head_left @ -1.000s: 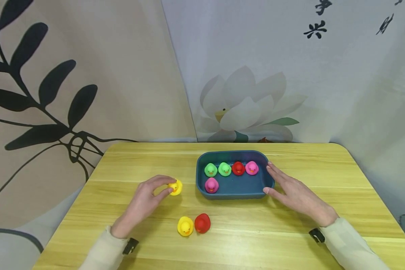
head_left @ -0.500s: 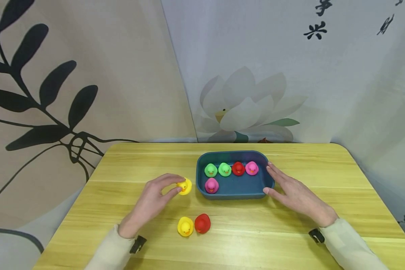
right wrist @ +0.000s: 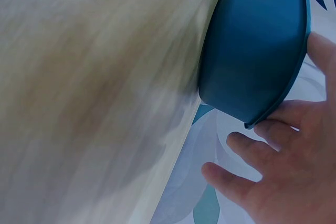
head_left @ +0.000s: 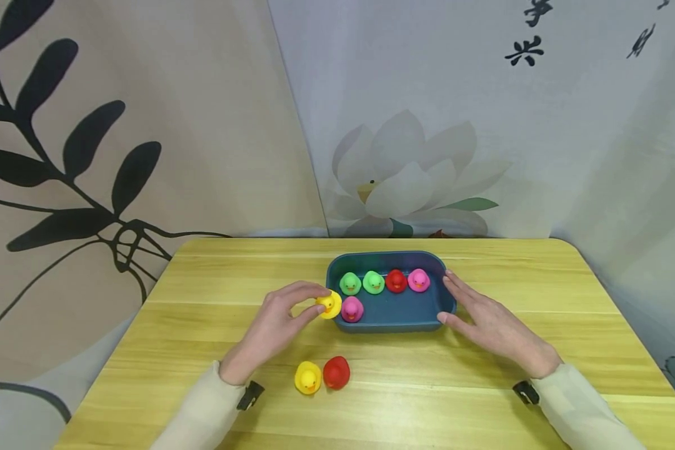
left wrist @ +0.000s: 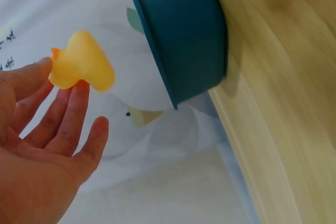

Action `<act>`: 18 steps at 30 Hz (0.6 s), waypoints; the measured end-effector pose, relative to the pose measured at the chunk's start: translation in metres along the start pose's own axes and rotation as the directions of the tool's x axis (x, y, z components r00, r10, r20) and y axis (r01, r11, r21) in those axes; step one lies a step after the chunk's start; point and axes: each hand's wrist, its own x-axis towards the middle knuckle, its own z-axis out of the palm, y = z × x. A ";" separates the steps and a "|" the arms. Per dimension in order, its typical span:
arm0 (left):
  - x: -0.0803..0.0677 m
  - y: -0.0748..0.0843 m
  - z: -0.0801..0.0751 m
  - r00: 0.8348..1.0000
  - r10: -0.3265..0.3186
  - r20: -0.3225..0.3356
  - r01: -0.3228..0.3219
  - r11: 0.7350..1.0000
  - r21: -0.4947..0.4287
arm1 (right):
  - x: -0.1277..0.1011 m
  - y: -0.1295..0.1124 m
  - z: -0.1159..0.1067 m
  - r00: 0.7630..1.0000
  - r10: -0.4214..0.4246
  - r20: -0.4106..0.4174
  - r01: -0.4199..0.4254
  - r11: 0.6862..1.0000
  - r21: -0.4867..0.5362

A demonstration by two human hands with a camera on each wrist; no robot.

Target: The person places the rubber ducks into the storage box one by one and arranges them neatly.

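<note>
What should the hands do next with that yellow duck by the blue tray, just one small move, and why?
Probably carry the yellow duck a little further right over the blue tray rim and set it beside the pink duck. The left hand pinches it at the tray's left edge, the front row has bare floor to the right of that pink duck, and the right hand rests against the tray's right side, steadying it.

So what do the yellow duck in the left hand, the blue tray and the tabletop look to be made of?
Yellow duck: probably soft rubber or vinyl; matte, smooth, rounded, one solid colour.
Blue tray: likely moulded plastic; uniform teal, rounded corners, thin rim, faint sheen.
Tabletop: wood or wood-look laminate; pale yellow grain in plank-like strips. I cannot tell which.
</note>
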 end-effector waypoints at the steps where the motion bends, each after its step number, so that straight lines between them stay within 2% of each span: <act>1: 0.002 0.001 0.001 1.000 -0.001 0.006 0.001 1.000 -0.005 | 0.000 0.000 0.000 1.000 0.000 0.001 0.000 1.000 -0.003; 13: 0.029 0.003 0.025 0.996 0.043 0.080 -0.039 0.998 -0.045 | 0.001 -0.001 0.000 1.000 -0.020 -0.003 0.020 1.000 -0.011; 18: 0.040 0.002 0.037 0.992 0.046 0.118 -0.043 0.999 -0.030 | 0.000 -0.002 -0.001 1.000 -0.011 0.005 0.011 1.000 -0.011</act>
